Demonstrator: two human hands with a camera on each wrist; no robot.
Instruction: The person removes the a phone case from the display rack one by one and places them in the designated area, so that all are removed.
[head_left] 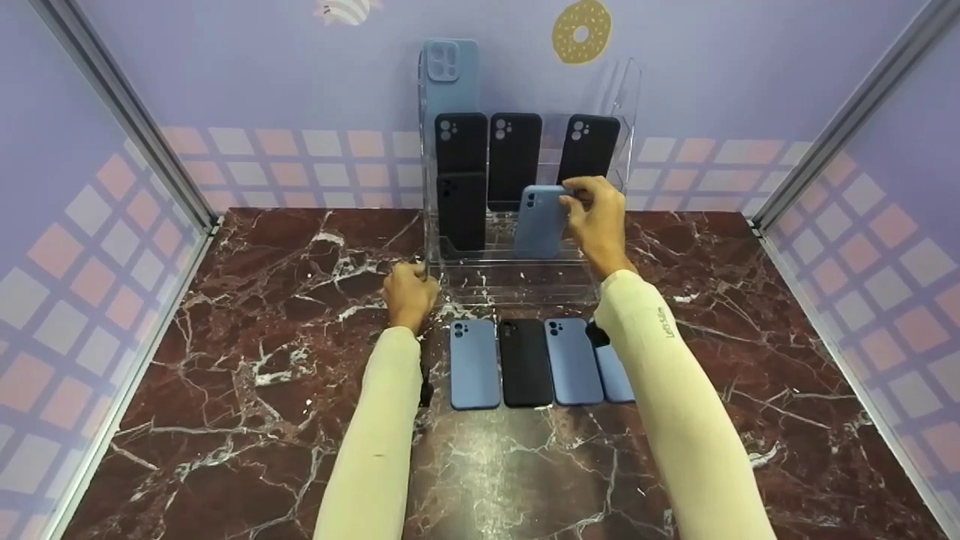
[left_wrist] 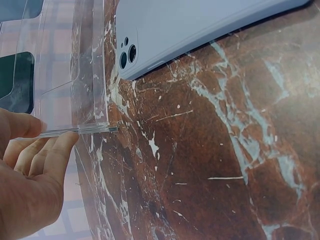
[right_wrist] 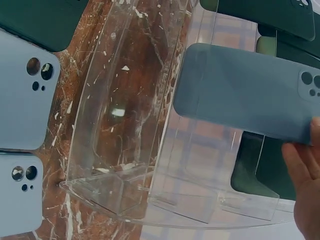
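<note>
My right hand (head_left: 600, 221) pinches a blue phone case (head_left: 541, 221) by its upper right corner. The case stands upright in the middle tier of a clear acrylic display rack (head_left: 517, 289). In the right wrist view the held blue case (right_wrist: 240, 92) shows its camera cutouts near the fingers. My left hand (head_left: 409, 294) grips the rack's left side edge near the front; in the left wrist view, thumb and fingers of the hand (left_wrist: 37, 170) pinch the thin clear panel (left_wrist: 82, 129). Black cases (head_left: 514, 157) stand in the rack around the held one.
On the marbled table in front of the rack lie a blue case (head_left: 474, 367), a black case (head_left: 526, 367), another blue case (head_left: 574, 364) and a partly hidden blue case (head_left: 616, 375). A light blue case (head_left: 457, 90) stands at the rack's top left. Patterned walls enclose the table.
</note>
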